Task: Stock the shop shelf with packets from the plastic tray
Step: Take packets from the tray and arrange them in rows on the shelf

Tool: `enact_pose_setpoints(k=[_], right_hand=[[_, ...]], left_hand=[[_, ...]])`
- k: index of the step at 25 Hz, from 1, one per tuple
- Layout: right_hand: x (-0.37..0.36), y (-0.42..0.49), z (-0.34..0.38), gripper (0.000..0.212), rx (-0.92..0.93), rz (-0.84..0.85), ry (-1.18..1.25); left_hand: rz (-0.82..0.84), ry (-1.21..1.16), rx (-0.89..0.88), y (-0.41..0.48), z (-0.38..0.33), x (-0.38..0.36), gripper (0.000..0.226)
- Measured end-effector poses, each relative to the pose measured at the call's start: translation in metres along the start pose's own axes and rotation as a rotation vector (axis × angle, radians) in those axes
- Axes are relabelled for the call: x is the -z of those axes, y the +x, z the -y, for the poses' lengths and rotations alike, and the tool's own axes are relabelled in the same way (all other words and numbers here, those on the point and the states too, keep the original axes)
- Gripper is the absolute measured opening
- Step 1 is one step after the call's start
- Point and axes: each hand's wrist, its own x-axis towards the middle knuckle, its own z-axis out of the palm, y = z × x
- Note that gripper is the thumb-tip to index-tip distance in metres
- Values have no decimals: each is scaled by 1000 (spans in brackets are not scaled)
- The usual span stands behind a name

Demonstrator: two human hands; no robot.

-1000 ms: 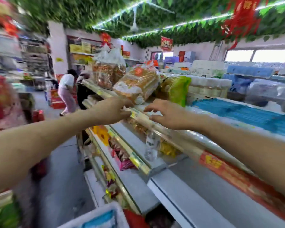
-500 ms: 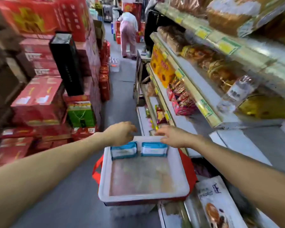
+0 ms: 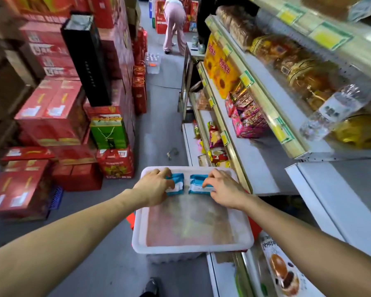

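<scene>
A white plastic tray (image 3: 192, 246) stands on the aisle floor in front of me. At its far end lie two blue-and-white packets side by side. My left hand (image 3: 153, 186) grips the left packet (image 3: 177, 186) with curled fingers. My right hand (image 3: 224, 188) has its fingers curled over the right packet (image 3: 196, 186). The rest of the tray's floor is bare. The shop shelf (image 3: 263, 168) rises on the right, with a bare grey stretch on its middle level.
Stacked red cartons (image 3: 51, 116) and a green gift bag (image 3: 108, 132) line the left of the aisle. A person (image 3: 174, 24) bends over far down the aisle. The shelves hold bread bags, pink snack packs (image 3: 247, 118) and a water bottle (image 3: 330, 112).
My view dropped from the top shelf to the tray on the floor. Both hands came down from the shelf edge and closed on the two packets.
</scene>
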Motion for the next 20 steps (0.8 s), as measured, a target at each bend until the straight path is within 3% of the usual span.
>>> enact_pose_setpoints(k=[5, 12, 15, 20], right_hand=[[-11, -3, -1, 34, 20, 49, -16], [-18, 3, 3, 40, 5, 100, -44], [-11, 1, 3, 42, -17, 112, 67], [56, -7, 4, 65, -28, 136, 195]], left_hand=[[95, 13, -12, 6, 4, -8, 35], [194, -232, -84, 8, -4, -22, 17], [256, -339, -85, 10, -4, -15, 25], [260, -443, -60, 21, 15, 55, 39]])
